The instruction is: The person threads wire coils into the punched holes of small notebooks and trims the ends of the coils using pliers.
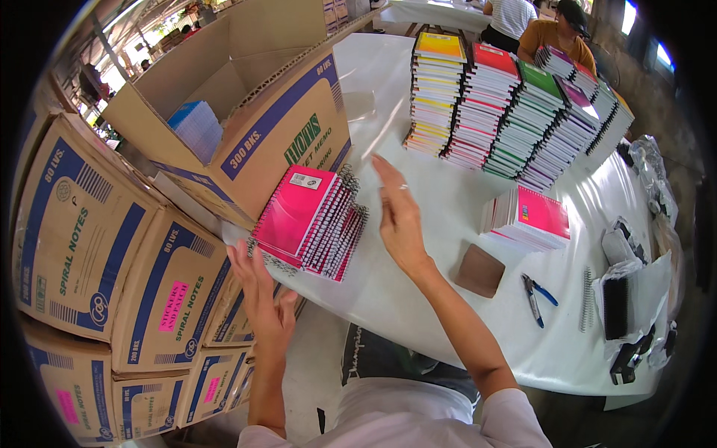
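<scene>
A stack of pink spiral notebooks (299,205) stands at the table's left edge, close against the open cardboard box. Its metal coils poke out on both sides, and a small white label lies on the top cover. My left hand (263,295) is at the stack's near left side with fingers stretched; whether it touches the coils I cannot tell. On the other side, my right hand (397,213) hangs apart from the stack, fingers extended and nothing in it. A smaller pile of pink notebooks (541,213) sits farther right on the table.
The open cardboard box (284,131) holds blue-edged pads (196,128). Closed cartons (82,231) are stacked at the left. Tall notebook stacks (489,97) stand at the back right. Pliers (536,299), a brown block (480,270), a loose coil (587,299) and plastic-wrapped coils (624,306) lie nearer. Another person (556,33) sits beyond.
</scene>
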`<action>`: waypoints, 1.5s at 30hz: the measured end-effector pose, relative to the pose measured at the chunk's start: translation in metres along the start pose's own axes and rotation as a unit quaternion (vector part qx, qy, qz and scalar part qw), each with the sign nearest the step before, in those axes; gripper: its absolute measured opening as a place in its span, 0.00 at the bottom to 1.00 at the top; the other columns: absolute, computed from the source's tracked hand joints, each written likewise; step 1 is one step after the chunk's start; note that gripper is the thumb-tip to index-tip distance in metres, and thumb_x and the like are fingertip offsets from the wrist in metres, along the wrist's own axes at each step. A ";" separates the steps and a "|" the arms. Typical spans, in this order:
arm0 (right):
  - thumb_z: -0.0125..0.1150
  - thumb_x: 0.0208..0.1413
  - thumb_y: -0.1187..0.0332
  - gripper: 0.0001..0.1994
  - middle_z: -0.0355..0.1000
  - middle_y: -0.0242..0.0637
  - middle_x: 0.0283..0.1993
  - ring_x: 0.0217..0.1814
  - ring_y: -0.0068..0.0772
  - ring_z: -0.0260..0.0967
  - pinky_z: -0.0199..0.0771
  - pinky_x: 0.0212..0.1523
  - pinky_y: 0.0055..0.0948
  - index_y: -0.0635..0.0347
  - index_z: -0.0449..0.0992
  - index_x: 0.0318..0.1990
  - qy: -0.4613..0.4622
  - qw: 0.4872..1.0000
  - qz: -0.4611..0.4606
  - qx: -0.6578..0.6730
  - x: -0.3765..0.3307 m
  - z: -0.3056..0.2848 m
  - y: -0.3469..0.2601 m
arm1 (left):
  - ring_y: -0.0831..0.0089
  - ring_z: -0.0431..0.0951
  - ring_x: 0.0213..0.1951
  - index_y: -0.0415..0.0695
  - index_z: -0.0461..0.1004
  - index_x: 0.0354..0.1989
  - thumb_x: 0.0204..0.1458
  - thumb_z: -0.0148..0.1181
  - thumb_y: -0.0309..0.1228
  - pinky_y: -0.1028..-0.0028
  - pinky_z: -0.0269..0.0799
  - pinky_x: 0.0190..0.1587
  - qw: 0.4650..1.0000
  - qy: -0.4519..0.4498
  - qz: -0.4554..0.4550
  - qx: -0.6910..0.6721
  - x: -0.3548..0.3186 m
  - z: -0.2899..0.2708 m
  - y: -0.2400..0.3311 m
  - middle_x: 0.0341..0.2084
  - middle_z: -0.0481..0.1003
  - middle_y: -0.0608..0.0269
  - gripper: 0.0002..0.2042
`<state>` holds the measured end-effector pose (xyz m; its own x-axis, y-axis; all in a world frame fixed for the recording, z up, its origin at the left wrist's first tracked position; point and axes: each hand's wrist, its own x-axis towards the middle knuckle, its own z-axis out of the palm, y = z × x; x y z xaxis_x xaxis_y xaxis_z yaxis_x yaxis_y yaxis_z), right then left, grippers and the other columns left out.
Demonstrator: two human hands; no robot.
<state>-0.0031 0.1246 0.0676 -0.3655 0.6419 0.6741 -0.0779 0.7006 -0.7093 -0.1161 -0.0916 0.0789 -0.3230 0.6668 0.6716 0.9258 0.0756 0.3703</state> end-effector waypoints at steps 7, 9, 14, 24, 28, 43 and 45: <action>0.43 0.38 0.94 0.21 0.68 0.43 0.41 0.44 0.46 0.69 0.71 0.44 0.38 0.64 0.68 0.40 -0.079 0.996 0.018 -0.020 -0.077 0.050 -0.003 | 0.47 0.43 0.74 0.33 0.41 0.73 0.68 0.44 0.42 0.57 0.41 0.72 0.975 0.065 -0.139 -0.160 -0.049 0.049 0.016 0.73 0.42 0.38 0.34; 0.43 0.38 0.94 0.22 0.67 0.45 0.42 0.47 0.47 0.68 0.70 0.46 0.39 0.64 0.69 0.41 -0.125 0.991 0.054 0.018 -0.074 0.044 0.001 | 0.49 0.43 0.74 0.33 0.39 0.73 0.68 0.45 0.41 0.60 0.41 0.72 0.955 0.057 -0.205 -0.207 -0.058 0.059 0.028 0.73 0.41 0.38 0.34; 0.52 0.44 0.89 0.23 0.68 0.46 0.52 0.58 0.47 0.65 0.67 0.58 0.40 0.63 0.71 0.50 -0.095 0.991 0.097 0.016 -0.050 0.019 0.056 | 0.49 0.43 0.74 0.30 0.39 0.73 0.66 0.50 0.41 0.61 0.41 0.72 0.924 -0.056 -0.321 -0.201 -0.071 0.067 0.024 0.73 0.41 0.37 0.37; 0.72 0.46 0.78 0.24 0.73 0.34 0.53 0.59 0.31 0.67 0.64 0.64 0.32 0.64 0.75 0.53 -0.288 0.891 0.249 0.246 -0.006 0.017 0.103 | 0.36 0.54 0.68 0.29 0.42 0.71 0.62 0.54 0.47 0.52 0.55 0.67 0.935 -0.095 -0.341 -0.033 -0.059 0.109 0.012 0.69 0.48 0.30 0.41; 0.74 0.43 0.80 0.20 0.73 0.30 0.46 0.52 0.25 0.68 0.68 0.56 0.26 0.65 0.78 0.46 -0.259 0.889 0.247 0.285 -0.015 0.021 0.107 | 0.36 0.65 0.60 0.28 0.46 0.70 0.64 0.50 0.45 0.49 0.63 0.60 0.933 -0.091 -0.347 -0.020 -0.054 0.107 0.013 0.62 0.60 0.28 0.37; 0.77 0.42 0.74 0.25 0.78 0.32 0.49 0.53 0.29 0.72 0.70 0.58 0.30 0.61 0.79 0.52 -0.332 0.884 0.197 0.264 0.000 0.020 0.129 | 0.38 0.77 0.46 0.31 0.51 0.68 0.63 0.54 0.42 0.51 0.74 0.44 0.936 -0.101 -0.334 0.049 -0.068 0.115 -0.004 0.52 0.72 0.32 0.33; 0.77 0.42 0.74 0.26 0.78 0.32 0.50 0.53 0.28 0.72 0.70 0.57 0.30 0.60 0.79 0.54 -0.335 0.881 0.210 0.260 -0.003 0.022 0.136 | 0.37 0.75 0.49 0.32 0.49 0.69 0.62 0.55 0.41 0.52 0.74 0.46 0.927 -0.096 -0.354 0.080 -0.067 0.125 0.001 0.54 0.71 0.32 0.35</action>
<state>-0.0328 0.2113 -0.0358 -0.9150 0.3604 0.1816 -0.1574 0.0957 -0.9829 -0.0686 -0.0436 -0.0462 -0.8343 0.5262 0.1646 0.5170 0.6428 0.5653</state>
